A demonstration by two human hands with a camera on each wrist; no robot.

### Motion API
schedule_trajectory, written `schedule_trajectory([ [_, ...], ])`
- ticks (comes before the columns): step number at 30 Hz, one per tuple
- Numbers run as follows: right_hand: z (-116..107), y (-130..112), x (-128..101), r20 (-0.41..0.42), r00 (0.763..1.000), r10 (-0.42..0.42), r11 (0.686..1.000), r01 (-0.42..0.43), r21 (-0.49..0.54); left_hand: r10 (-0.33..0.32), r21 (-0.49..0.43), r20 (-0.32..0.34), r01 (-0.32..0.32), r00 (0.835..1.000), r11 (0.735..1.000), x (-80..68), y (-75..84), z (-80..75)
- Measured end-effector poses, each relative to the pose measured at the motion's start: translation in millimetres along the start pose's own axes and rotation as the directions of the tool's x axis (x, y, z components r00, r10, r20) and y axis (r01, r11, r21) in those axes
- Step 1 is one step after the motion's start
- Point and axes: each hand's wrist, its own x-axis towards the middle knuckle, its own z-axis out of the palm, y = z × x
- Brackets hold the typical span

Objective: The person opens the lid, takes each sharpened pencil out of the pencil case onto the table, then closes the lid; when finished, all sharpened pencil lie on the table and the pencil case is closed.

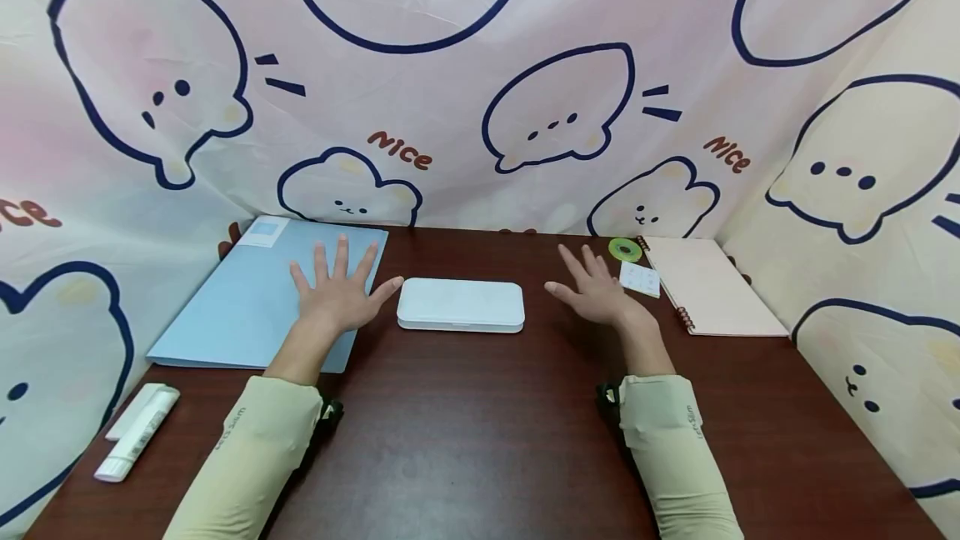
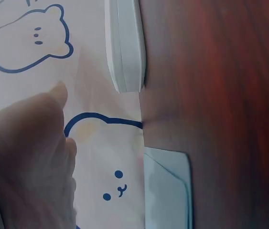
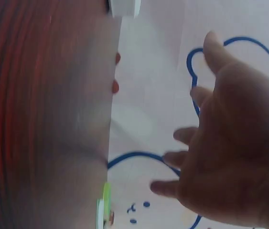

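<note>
In the head view, a white flat case with rounded corners [image 1: 461,304] lies on the dark wooden table [image 1: 480,440], between the two hands. My left hand [image 1: 335,294] hovers with spread fingers over the right part of a light blue folder [image 1: 232,298]; its thumb tip points at the case's left end. On the other side, my right hand [image 1: 597,288] has its fingers spread and holds nothing, close to a small white card [image 1: 640,279]. Both wrist views show the hands raised above the tabletop, with the case's end [image 2: 127,47] beyond the left thumb.
At the back right lie a green ring-shaped roll [image 1: 625,250] and a spiral notebook [image 1: 712,286] with a pale cover. A white tube [image 1: 138,433] and a white block beside it sit at the front left. A printed cloth [image 1: 450,107] hangs around the table.
</note>
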Motion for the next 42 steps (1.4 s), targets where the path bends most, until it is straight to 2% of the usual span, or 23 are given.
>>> schedule_trajectory([
  [7,10.2,-23.5,3.3,0.139,0.983,-0.119,0.99,0.107,0.093,0.063,-0.027,0.065,-0.061,0.996,0.998,-0.1,6.7,3.5],
  [14,22.1,-40.4,5.7,0.201,0.961,-0.188,0.981,0.174,0.086,0.104,-0.071,0.101,-0.098,0.989,0.993,-3.1,14.5,7.0],
  [20,32.2,-49.7,8.5,0.232,0.954,-0.189,0.981,0.176,0.075,0.172,-0.124,0.165,-0.153,0.971,0.98,-8.7,26.4,8.0],
  [26,40.2,-53.6,11.3,0.278,0.943,-0.181,0.983,0.168,0.071,0.207,-0.104,0.19,-0.19,0.96,0.976,-11.3,35.6,6.1],
  [30,41.8,-57.5,11.1,0.252,0.95,-0.181,0.983,0.179,0.034,0.217,-0.116,0.225,-0.195,0.95,0.974,-9.6,33.6,11.1],
  [35,40.1,-62.6,9.6,0.182,0.962,-0.204,0.976,0.213,-0.033,0.302,-0.25,0.249,-0.24,0.92,0.938,-0.7,23.4,19.6],
  [38,39.9,-62.8,9.7,0.171,0.962,-0.214,0.973,0.225,-0.045,0.321,-0.301,0.234,-0.245,0.918,0.922,3.6,18.7,21.9],
  [42,39.2,-61.1,10.3,0.179,0.961,-0.213,0.972,0.227,-0.062,0.307,-0.304,0.242,-0.229,0.92,0.925,6.4,19.7,21.9],
])
